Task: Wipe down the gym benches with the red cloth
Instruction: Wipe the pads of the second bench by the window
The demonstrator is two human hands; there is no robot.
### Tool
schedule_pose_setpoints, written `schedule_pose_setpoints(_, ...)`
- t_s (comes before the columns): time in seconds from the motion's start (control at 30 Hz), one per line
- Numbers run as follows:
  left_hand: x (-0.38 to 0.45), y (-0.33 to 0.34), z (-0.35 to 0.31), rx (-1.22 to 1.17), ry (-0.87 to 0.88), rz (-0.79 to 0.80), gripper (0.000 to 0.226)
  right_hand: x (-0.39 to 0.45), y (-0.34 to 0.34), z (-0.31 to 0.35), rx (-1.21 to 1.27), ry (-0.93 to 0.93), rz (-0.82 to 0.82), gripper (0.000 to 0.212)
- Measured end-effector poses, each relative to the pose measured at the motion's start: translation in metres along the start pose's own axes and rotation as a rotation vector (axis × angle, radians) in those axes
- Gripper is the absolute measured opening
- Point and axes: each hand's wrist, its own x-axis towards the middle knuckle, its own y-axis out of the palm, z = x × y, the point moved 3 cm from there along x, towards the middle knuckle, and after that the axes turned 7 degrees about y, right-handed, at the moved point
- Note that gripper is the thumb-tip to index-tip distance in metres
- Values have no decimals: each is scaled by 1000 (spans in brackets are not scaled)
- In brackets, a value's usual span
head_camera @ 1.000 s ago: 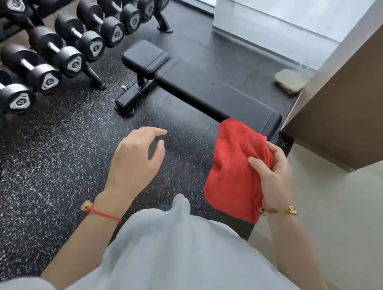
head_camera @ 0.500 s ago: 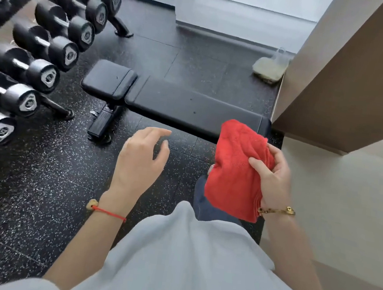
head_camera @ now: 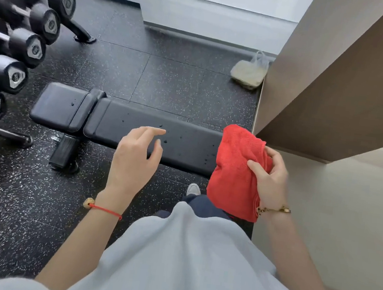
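A black padded gym bench (head_camera: 124,126) lies flat across the floor in front of me, with water droplets on its long pad. My right hand (head_camera: 270,177) grips a folded red cloth (head_camera: 232,174), which hangs over the bench's right end and hides it. My left hand (head_camera: 135,159) hovers above the middle of the bench, holding nothing, fingers loosely apart.
A rack of black dumbbells (head_camera: 15,48) lines the left side. A brown wall corner (head_camera: 319,88) stands just right of the bench. A plastic bag (head_camera: 249,73) lies on the speckled rubber floor (head_camera: 8,193) by the white base of a window wall (head_camera: 214,21).
I have stepped closer, so the bench has shifted down and toward me in view and now lies under my hands. The right hand's hold on the cloth is the same.
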Motion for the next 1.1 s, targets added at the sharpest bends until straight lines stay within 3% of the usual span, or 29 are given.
schedule_pose_setpoints(0.27, 55, 93, 38, 27, 23, 128, 26, 104, 40, -37, -107, 41, -22, 40)
schedule_pose_setpoints(0.7, 65, 311, 176, 45, 88, 176, 26, 250, 128, -223, -203, -14, -41, 39)
schedule_pose_setpoints(0.87, 55, 384, 233, 57, 169, 134, 28, 286, 157, -291, -206, -117, -27, 43)
schedule_pose_setpoints(1.1, 41, 447, 285, 65, 301, 38, 31, 307, 168, -341, -344, -427, -76, 61)
